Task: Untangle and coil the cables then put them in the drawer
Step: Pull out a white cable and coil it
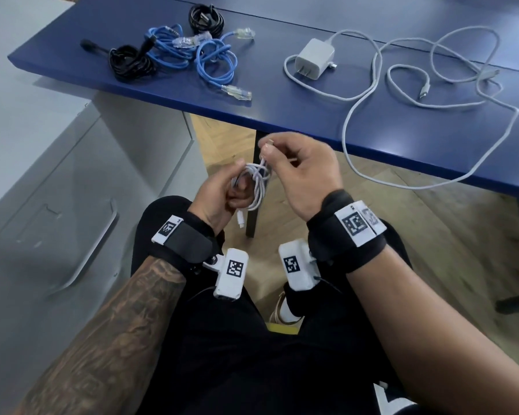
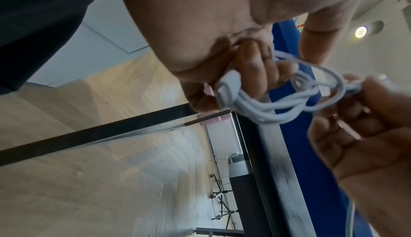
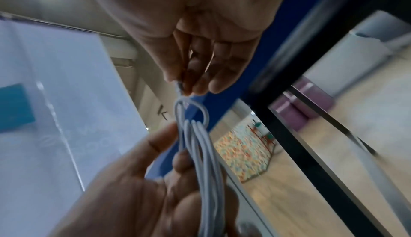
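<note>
held over the lap, below the blue table (image 1: 282, 94) edge: smooth white cable (image 1: 256, 182) in round loops, gripped by left hand (image 1: 222, 196); end pinched by right hand (image 1: 300, 172).

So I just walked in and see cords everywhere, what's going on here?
A seated person is coiling a white cable over their lap. The left hand grips the bundled loops while the right hand pinches the free end above the bundle. On the blue table lie coiled black cables and blue network cables, plus a white charger whose cable is still loose. The grey drawer is closed.
</note>
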Demonstrator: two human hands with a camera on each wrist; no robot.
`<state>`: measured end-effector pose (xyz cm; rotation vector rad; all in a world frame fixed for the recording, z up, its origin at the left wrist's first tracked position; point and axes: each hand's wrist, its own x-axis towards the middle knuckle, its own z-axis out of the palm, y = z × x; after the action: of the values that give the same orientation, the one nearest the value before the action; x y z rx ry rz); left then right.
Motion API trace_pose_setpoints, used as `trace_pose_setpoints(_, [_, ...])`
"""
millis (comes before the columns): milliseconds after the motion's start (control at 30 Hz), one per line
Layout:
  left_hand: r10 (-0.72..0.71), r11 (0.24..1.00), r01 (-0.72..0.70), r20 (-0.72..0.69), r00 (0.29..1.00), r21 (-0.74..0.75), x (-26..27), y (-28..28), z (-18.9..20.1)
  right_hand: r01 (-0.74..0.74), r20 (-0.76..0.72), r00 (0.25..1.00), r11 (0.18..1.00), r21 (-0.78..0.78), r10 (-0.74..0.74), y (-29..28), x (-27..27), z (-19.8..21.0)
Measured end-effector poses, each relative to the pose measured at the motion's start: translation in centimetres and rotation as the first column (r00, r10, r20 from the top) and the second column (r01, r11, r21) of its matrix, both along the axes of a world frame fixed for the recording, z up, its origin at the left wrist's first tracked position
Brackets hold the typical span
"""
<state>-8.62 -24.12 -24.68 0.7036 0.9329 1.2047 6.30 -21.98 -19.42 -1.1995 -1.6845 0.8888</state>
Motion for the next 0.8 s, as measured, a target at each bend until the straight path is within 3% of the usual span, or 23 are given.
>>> trace_pose_setpoints(100, [0.072,0.997,-0.069,-0.093,0.993,0.035,-0.1,0.0,0.6,0.021,-0.085,0.996,0.994,0.104,-0.012,0.7,-0.5,2.6])
trace_pose_setpoints(167, [0.103,0.994,-0.093,-0.200,0.974,0.059,-0.2,0.5,1.5,0.035,-0.140,0.990,0.995,0.099,-0.021,1.1,-0.7,3.3])
trace_pose_setpoints(233, [0.145,0.987,-0.124,-0.222,0.964,0.105,-0.4,1.2,2.8,0.054,-0.199,0.979,0.996,0.070,-0.039,1.5,-0.8,3.6])
trace_pose_setpoints(367, [0.182,0.966,-0.169,-0.049,0.982,0.198,-0.2,2.0,5.5,-0.001,-0.364,0.931,0.999,-0.045,-0.015,2.9,-0.1,4.9])
trace_pose_setpoints(500, [0.228,0.943,-0.251,0.123,0.966,0.217,0.5,2.9,8.1,-0.057,-0.248,0.967,0.998,-0.023,0.049,2.3,0.4,4.6])
trace_pose_setpoints(633, [0.285,0.930,-0.277,0.001,0.958,0.242,1.2,3.7,9.9,-0.068,-0.125,0.989,0.996,0.055,0.075,2.4,0.3,4.5])
trace_pose_setpoints(800, [0.351,0.910,-0.262,-0.263,0.899,0.322,-0.1,4.2,11.4,-0.038,-0.170,0.985,0.999,0.021,0.041,5.2,0.0,6.3])
